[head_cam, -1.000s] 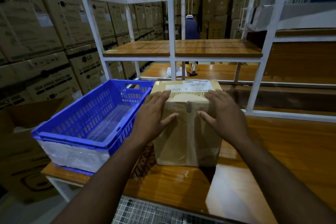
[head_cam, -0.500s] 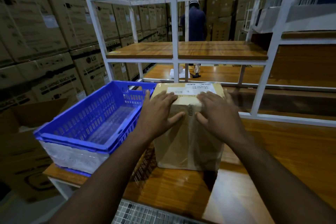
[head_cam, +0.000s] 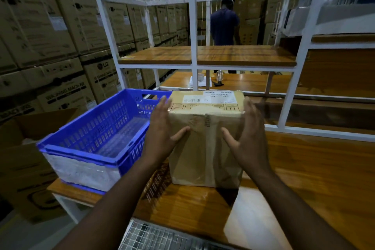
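Flat-fingered, left hand (head_cam: 162,138) and right hand (head_cam: 250,138) just slid to the sides of the taped brown cardboard box (head_cam: 205,160) (beside the blue plastic crate (head_cam: 81,149)): lift likely.

The left hand (head_cam: 162,137) and right hand (head_cam: 250,140) are bare; both forearms appear bare too, though dimly lit.

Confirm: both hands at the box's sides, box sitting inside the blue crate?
No. The box stands on the table beside the crate, not in it, as the head view shows. The left hand and right hand are at its sides.
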Demonstrator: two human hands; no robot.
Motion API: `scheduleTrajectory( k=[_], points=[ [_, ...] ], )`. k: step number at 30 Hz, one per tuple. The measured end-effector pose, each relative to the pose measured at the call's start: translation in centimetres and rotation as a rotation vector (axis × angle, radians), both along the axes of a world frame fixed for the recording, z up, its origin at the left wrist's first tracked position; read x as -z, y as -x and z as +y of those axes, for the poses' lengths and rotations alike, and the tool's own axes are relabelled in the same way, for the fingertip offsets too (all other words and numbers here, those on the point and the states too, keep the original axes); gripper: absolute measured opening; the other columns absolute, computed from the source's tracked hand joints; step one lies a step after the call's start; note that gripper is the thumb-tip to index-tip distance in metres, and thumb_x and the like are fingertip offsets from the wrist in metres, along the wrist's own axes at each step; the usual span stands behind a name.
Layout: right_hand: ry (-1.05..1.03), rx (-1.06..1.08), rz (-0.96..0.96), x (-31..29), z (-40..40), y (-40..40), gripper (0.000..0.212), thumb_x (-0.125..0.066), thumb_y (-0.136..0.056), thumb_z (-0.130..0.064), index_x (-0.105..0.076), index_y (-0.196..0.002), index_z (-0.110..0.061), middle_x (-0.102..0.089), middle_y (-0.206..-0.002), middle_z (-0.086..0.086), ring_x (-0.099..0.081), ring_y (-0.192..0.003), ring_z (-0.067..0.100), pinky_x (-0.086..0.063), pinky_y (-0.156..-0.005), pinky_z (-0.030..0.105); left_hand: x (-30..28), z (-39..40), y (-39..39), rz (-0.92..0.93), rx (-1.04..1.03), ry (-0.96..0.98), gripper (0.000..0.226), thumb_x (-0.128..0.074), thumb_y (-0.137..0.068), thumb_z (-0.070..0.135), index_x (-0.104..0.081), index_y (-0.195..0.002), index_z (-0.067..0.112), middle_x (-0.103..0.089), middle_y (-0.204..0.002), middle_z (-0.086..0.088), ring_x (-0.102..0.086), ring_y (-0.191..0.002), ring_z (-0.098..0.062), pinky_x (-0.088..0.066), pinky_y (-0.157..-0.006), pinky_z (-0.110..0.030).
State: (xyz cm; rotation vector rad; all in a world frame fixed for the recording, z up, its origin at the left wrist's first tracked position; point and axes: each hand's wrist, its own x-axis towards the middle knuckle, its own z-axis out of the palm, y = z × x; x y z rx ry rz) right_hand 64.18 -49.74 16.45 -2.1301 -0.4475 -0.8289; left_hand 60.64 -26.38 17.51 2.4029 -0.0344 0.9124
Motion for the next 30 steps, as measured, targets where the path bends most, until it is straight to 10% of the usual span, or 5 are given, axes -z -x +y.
scheduleTrajectory(
  k=[3, 7, 14, 22, 30],
  points=[
    [-0.22, 0.031, 0.231, 2.5, -0.2, 0.7, 0.096, -0.077, -0.082, -0.04, -0.019, -0.156, -0.02, -0.035, -0.154, 0.005, -0.034, -0.142, 0.021, -0.044, -0.108, 0.047, 1.8, 0.2, 0.5, 0.089, -0.012, 0.388, 0.103, -0.074, -0.079, 0.054, -0.018, -0.159, 0.023, -0.028, -0.163, 0.001, -0.032, -0.146, -0.016, -0.038, -0.112, -0.039],
    [-0.222, 0.009, 0.3, 4.0, 0.4, 1.5, 0.09, -0.074, -0.084, -0.04, -0.021, -0.155, -0.022, -0.042, -0.149, 0.004, -0.044, -0.135, 0.021, -0.049, -0.101, 0.042, 3.7, 0.1, 0.0, 0.273, 0.069, 0.748, 0.073, -0.058, -0.08, 0.071, -0.048, -0.138, 0.029, -0.061, -0.131, 0.008, -0.06, -0.121, -0.017, -0.053, -0.083, -0.027],
    [-0.003, -0.174, 0.085, 0.6, 1.5, 2.4, 0.09, -0.067, -0.091, -0.022, -0.008, -0.159, -0.026, -0.018, -0.164, -0.005, -0.017, -0.148, 0.012, -0.019, -0.115, 0.028, 3.1, 1.8, -0.6, 0.187, 0.024, 1.028, 0.068, -0.045, -0.084, 0.073, -0.058, -0.131, 0.027, -0.07, -0.116, 0.005, -0.066, -0.108, -0.016, -0.056, -0.077, -0.033],
    [0.064, -0.356, -0.173, -5.5, 2.9, 2.7, 0.081, -0.058, -0.091, 0.0, -0.017, -0.158, -0.016, -0.019, -0.164, 0.0, -0.012, -0.152, 0.011, -0.003, -0.119, 0.014, 0.3, 2.4, 0.8, 0.02, 0.101, 1.156, 0.048, -0.037, -0.104, 0.055, -0.056, -0.134, 0.023, -0.064, -0.133, -0.008, -0.061, -0.124, -0.026, -0.049, -0.104, -0.054],
    [-0.115, -0.43, -0.374, -11.8, 5.7, 1.4, 0.078, -0.061, -0.089, 0.003, -0.023, -0.156, -0.006, -0.027, -0.161, 0.008, -0.022, -0.149, 0.016, -0.022, -0.121, 0.026, -8.2, 6.0, 1.2, -0.234, 0.099, 0.946, 0.046, -0.041, -0.103, 0.053, -0.058, -0.132, 0.021, -0.071, -0.124, 0.001, -0.067, -0.115, -0.017, -0.056, -0.088, -0.038]
  ],
)
